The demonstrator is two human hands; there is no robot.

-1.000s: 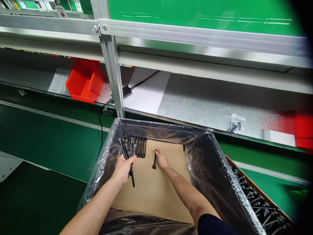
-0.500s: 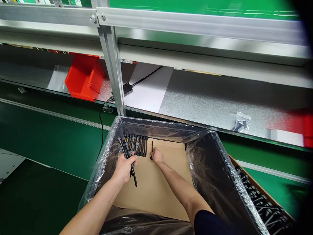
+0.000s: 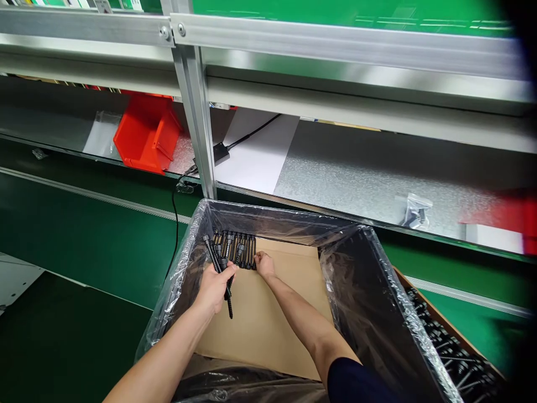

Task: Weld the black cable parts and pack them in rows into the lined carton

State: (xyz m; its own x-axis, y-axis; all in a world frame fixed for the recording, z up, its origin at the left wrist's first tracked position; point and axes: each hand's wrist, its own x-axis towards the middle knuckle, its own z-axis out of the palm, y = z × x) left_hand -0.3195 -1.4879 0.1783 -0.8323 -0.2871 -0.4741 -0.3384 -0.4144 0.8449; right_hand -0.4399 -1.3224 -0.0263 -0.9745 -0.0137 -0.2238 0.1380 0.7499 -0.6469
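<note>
My left hand (image 3: 216, 288) is closed round a bundle of thin black rods (image 3: 216, 259) with ribbed ends and thicker heads, which slant over the box. Behind it, a row of similar black rods (image 3: 248, 253) lies side by side on brown cardboard (image 3: 289, 313), at the far left corner of a plastic-lined black box (image 3: 356, 280). My right hand (image 3: 264, 263) pinches at the right end of that row, its fingertips on the last black rod. Part of the row is hidden by the bundle and my left hand.
Right of the box, a cardboard carton (image 3: 444, 324) holds many loose black rods. A metal shelf (image 3: 335, 173) behind carries a red bin (image 3: 146, 134), a white sheet (image 3: 255, 151), a black cable adapter (image 3: 220, 153) and a small plastic bag (image 3: 417, 212). A metal post (image 3: 195, 112) rises behind the box.
My right hand has moved left with a single rod, which now lies against the right end of the row. My left hand has stayed nearly in place with its bundle.
</note>
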